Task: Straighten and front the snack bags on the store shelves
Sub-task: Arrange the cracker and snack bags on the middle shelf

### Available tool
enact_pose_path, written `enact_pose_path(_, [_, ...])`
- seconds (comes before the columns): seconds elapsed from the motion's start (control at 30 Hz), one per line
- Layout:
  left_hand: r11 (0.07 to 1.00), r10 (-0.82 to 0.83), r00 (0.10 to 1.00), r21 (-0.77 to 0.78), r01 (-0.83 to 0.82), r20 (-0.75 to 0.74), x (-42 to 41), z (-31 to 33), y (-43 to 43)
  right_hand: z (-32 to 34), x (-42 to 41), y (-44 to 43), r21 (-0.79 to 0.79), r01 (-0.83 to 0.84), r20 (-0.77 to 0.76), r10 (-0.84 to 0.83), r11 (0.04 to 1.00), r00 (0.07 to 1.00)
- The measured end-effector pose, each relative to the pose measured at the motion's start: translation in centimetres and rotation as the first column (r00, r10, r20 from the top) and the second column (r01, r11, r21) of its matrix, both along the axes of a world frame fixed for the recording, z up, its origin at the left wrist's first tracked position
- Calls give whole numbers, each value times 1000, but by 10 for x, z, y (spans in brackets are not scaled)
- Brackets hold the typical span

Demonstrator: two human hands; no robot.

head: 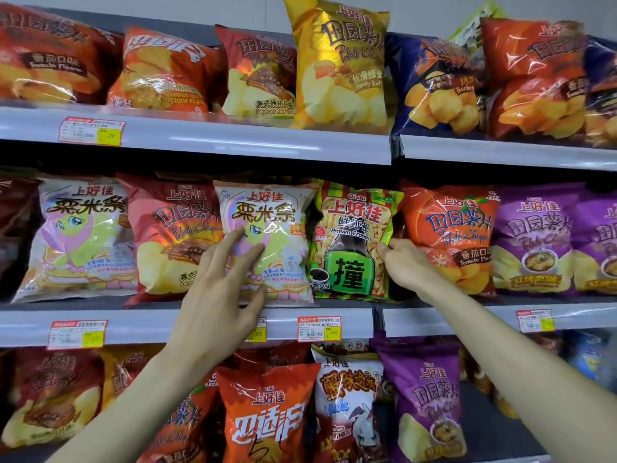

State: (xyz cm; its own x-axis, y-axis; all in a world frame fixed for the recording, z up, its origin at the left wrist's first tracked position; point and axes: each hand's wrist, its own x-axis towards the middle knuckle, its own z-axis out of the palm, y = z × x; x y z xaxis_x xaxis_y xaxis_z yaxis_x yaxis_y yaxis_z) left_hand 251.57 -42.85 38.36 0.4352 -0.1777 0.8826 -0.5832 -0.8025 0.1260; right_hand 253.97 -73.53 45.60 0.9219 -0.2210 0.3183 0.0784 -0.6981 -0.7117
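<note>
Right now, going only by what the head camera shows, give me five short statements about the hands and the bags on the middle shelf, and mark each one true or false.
1. The left hand lies spread open on the front of the white pony bag. True.
2. The right hand grips the purple bag. False: it pinches the right edge of the green prawn cracker bag.
3. The prawn cracker bag stands between the white pony bag and an orange tomato chip bag. True.
4. Both hands work on the top shelf. False: they are at the middle shelf.
5. The tall gold honey butter bag stands on the bottom shelf. False: it is on the top shelf.
</note>
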Motion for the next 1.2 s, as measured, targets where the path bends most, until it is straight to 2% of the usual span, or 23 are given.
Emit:
enact_pose_path(0.2, [999, 34, 999, 5, -33, -31, -6, 3, -3, 7, 12, -5, -7, -36, -17, 36, 999, 999])
enact_pose_path(0.37, [998, 47, 998, 36, -45, -50, -14, 8, -3, 5, 8, -13, -148, 21, 26, -18, 989, 1000])
enact_pose_path(0.53, [993, 101, 991, 71, -96, -86, -22, 14, -6, 14, 3, -23, -202, 44, 67, -31, 978, 997])
enact_pose_path(0.63, [987, 144, 985, 91, -135, -97, -28, 17, -9, 17, -16, -21, -282, 31, 114, 2, 959, 994])
enact_pose_path(0.73, [979, 181, 977, 115, -168, -115, -35, 20, -9, 18, -50, -16, -434, 47, 75, -16, 900, 997])
enact_pose_path(0.83, [975, 187, 972, 148, -166, -140, -39, 24, -5, 18, -83, 0, -624, 141, 132, -74, 769, 989])
enact_pose_path(0.9, [976, 178, 971, 153, -154, -159, -42, 29, 0, 19, -98, 19, -664, 174, 193, -58, 727, 979])
enact_pose_path(1.1, [969, 168, 966, 213, -126, -195, -57, 42, 37, 13, -110, 99, -678, 77, 233, 114, 731, 966])
enact_pose_path(1.2, [962, 213, 955, 216, -167, -207, -67, 53, 76, 9, -108, 148, -666, 72, 291, 170, 742, 942])
